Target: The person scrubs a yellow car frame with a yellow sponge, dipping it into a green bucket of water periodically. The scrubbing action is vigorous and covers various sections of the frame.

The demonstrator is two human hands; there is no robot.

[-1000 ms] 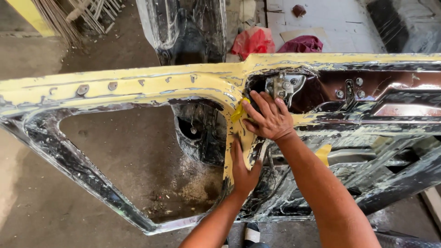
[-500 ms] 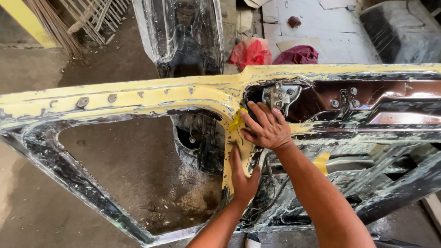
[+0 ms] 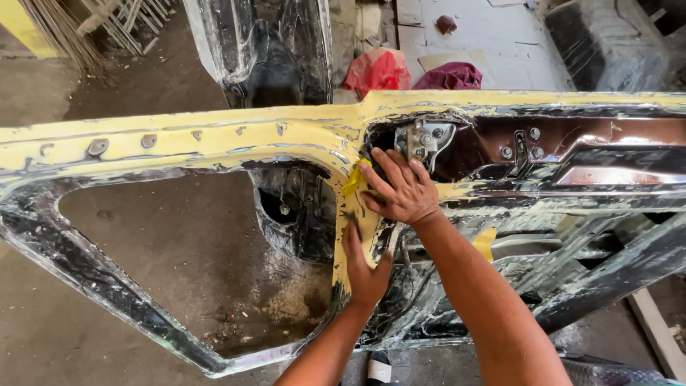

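Note:
A car door frame point(image 3: 179, 139), coated with yellow filler and scraped black paint, lies flat across the view. My right hand point(image 3: 401, 189) rests on the upright pillar beside the window opening and pinches a small yellow sheet point(image 3: 354, 179) against the filler. Just below it, my left hand point(image 3: 364, 266) lies flat on the same pillar with its fingers stretched out and nothing in it. A metal latch point(image 3: 423, 139) sits in a recess right above my right hand.
Another black body panel point(image 3: 264, 53) stands behind the door. A red bag point(image 3: 379, 71) and a maroon cloth point(image 3: 457, 75) lie on the floor beyond. Metal rods point(image 3: 107, 21) are piled at the top left. Dusty concrete floor point(image 3: 179, 264) shows through the window opening.
My right hand has slid slightly left along the pillar with the yellow sheet. The left hand stays pressed on the pillar. The view has shifted a little.

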